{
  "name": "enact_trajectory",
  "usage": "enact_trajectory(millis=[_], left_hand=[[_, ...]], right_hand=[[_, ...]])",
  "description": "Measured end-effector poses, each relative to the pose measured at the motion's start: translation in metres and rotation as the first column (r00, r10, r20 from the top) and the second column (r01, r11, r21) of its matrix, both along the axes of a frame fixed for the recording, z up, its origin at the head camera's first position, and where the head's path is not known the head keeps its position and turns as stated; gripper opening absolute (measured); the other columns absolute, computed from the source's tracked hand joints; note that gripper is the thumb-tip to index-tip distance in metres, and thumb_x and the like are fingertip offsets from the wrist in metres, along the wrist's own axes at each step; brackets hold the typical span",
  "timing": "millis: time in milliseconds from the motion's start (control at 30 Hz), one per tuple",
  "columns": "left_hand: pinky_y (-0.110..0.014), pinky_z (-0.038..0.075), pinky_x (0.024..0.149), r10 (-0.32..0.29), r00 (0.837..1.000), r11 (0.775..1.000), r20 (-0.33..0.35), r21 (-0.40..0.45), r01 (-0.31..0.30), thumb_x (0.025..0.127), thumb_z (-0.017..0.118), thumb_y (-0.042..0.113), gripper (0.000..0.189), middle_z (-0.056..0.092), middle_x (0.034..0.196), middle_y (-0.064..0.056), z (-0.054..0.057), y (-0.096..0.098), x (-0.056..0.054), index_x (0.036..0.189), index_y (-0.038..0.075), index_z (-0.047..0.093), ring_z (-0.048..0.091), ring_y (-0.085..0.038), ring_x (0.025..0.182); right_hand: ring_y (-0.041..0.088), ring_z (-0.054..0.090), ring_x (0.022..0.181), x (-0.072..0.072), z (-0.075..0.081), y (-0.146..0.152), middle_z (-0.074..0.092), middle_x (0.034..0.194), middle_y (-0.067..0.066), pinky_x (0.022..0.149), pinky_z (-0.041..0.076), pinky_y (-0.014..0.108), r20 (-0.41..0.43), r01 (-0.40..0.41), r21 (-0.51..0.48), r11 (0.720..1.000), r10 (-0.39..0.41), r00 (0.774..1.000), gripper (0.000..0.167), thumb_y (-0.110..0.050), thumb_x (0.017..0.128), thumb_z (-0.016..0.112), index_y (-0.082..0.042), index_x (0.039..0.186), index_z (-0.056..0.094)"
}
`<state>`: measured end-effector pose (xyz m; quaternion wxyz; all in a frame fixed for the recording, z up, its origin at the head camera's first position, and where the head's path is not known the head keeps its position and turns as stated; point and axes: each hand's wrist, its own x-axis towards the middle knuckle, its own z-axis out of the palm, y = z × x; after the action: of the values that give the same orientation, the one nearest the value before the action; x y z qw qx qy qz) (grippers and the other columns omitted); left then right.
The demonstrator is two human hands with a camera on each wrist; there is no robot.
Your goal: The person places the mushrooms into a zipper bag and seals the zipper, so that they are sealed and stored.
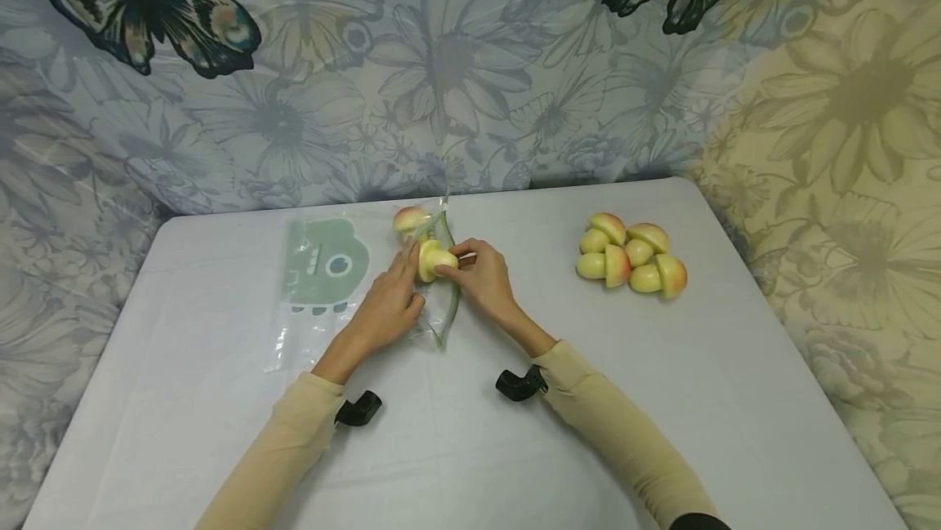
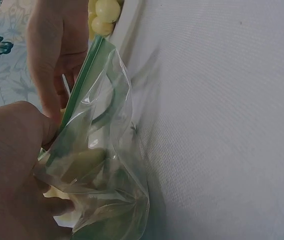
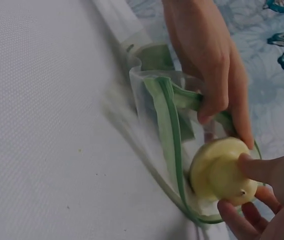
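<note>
A clear zip-top plastic bag (image 1: 327,334) with a green print lies flat at the left of the table, its green-edged mouth (image 3: 172,145) spread wide toward the right. My left hand (image 1: 385,301) holds the bag at that mouth, thumb and fingers on its rim. With thumb and fingertips my right hand (image 1: 481,277) pinches the pale stem of a toy mushroom (image 3: 222,170) at the opening. Another mushroom (image 1: 412,220), red-yellow on its cap, shows behind it in the head view; plastic partly blurs it.
Several more toy mushrooms (image 1: 632,252) lie grouped on the right of the white table (image 1: 662,399). Butterfly-and-flower fabric (image 1: 456,73) hangs behind the far edge. A black wrist-camera mount (image 1: 360,409) sticks out from the left sleeve, another mount (image 1: 520,384) from the right.
</note>
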<state>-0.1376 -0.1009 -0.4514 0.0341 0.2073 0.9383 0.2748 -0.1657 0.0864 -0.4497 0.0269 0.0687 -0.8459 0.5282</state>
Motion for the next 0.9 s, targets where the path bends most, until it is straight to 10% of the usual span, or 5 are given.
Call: enact_trajectory(millis=[900], left_hand=[[-0.065, 0.026, 0.109, 0.017, 0.998, 0.997, -0.052, -0.073, -0.021, 0.096, 0.05, 0.015, 0.075, 0.001, 0.164, -0.014, 0.002, 0.001, 0.0, 0.156, 0.0, 0.007, 0.016, -0.038, 0.147]], right_hand=[[0.025, 0.072, 0.088, -0.004, -0.011, 0.0, 0.072, 0.106, 0.014, 0.075, 0.057, 0.03, -0.003, -0.076, 0.028, 0.997, 0.076, 0.997, 0.024, -0.005, 0.083, 0.076, 0.0, 0.106, 0.073]])
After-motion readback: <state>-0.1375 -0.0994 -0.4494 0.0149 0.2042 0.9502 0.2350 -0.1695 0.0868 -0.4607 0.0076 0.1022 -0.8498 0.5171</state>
